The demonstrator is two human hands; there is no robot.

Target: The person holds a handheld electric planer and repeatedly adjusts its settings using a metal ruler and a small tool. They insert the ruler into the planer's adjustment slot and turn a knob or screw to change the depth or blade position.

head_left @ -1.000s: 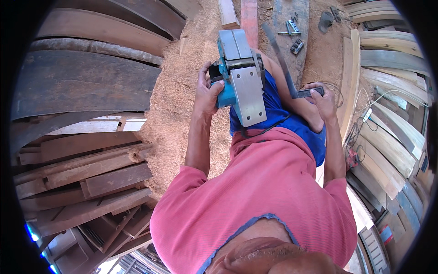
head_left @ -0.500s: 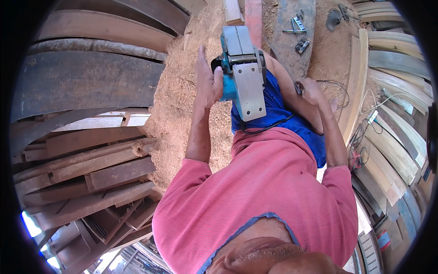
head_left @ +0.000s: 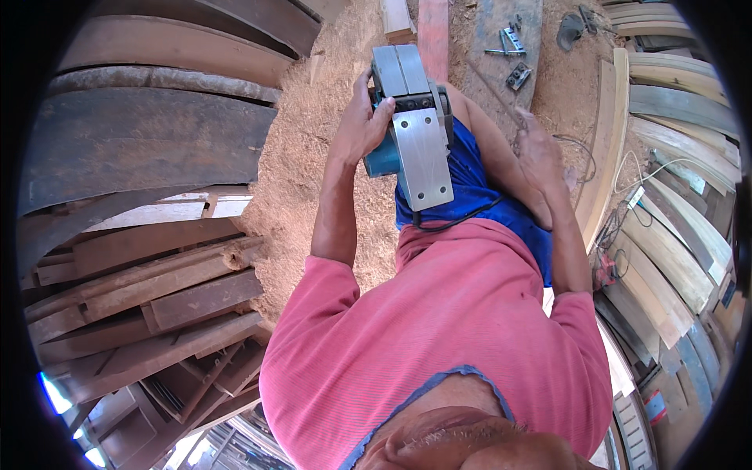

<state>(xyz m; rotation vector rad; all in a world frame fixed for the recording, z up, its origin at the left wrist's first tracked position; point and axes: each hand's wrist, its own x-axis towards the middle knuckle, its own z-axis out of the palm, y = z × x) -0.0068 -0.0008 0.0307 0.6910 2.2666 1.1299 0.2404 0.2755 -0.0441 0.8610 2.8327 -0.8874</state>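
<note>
An electric planer [head_left: 423, 149] with a blue body lies upside down over my lap, its flat metal sole facing up. My left hand [head_left: 365, 121] grips its left side, the thumb resting by the dark cutter drum [head_left: 413, 103], where bolt heads show. Beside my bent leg, my right hand [head_left: 539, 157] reaches forward and low. Its fingertips meet the end of a thin brown strip [head_left: 495, 94]; whether they hold it I cannot tell. On a worn board ahead lie a small metal fixture with rods [head_left: 511, 42] and a dark metal block [head_left: 518, 76].
Sawdust [head_left: 301, 157] covers the ground. Dark planks [head_left: 141, 141] are stacked on the left and paler boards [head_left: 666, 227] on the right. The planer's black cord [head_left: 462, 222] crosses my blue shorts. A long timber [head_left: 607, 149] runs along my right side.
My left hand has shifted around the planer, and the cutter drum now shows its bolts. My right hand has moved forward and opened out; the dark piece at its fingers no longer shows.
</note>
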